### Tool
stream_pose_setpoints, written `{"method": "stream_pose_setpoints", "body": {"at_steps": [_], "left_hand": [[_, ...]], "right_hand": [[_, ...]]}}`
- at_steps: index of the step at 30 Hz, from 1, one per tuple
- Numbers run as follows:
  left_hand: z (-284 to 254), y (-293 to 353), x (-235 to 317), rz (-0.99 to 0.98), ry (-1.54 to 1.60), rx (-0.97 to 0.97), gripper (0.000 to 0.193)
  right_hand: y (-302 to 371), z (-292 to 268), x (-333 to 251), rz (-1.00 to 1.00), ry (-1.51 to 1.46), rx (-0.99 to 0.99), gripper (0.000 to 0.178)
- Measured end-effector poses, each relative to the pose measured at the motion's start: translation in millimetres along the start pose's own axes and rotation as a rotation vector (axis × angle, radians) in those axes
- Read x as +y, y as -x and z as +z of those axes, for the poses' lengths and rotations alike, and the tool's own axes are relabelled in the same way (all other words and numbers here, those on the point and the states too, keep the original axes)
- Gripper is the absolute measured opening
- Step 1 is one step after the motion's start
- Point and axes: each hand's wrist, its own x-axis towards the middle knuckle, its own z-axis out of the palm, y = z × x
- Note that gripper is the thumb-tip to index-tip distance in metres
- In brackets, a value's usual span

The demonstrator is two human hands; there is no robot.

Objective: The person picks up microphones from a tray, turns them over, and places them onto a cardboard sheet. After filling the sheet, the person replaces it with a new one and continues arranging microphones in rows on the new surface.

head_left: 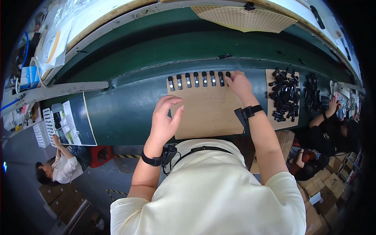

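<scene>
A row of small black microphones [196, 80] with rounded dark heads lies along the far edge of a brown cardboard sheet [207, 113]. Most show a small bright light on the body. At the row's right end, my right hand [239, 85] has its fingers closed at a microphone [228, 74]; the fingers cover its lower part. My left hand [166, 119] hovers over the sheet's left edge, thumb and fingers apart, holding nothing. To the right, a pile of similar black pieces [285, 94] covers a second cardboard sheet [271, 119].
The sheets rest on a green work surface [129, 102]. Another heap of black pieces [312, 92] lies farther right, near a co-worker's hand [333, 105]. A metal bar [74, 89] juts in from the left. A seated person [64, 168] works at the far left, beside a red stool [102, 155].
</scene>
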Motion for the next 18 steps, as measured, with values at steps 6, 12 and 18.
{"method": "stream_pose_setpoints", "body": {"at_steps": [6,12,18], "left_hand": [[1.5,-4.7,-3.8,-0.041,-0.013,-0.012,0.018],[-0.9,1.1,-4.5,-0.14,-0.044,0.006,0.018],[-5.8,10.9,-7.3,-0.2,-0.079,0.043,0.017]], "right_hand": [[-51.9,-18.6,-0.3,-0.291,-0.039,0.202,0.029],[-115.3,-7.0,-11.0,-0.357,0.081,0.121,0.03],[-135.6,-0.5,-24.8,-0.342,0.22,0.005,0.025]]}}
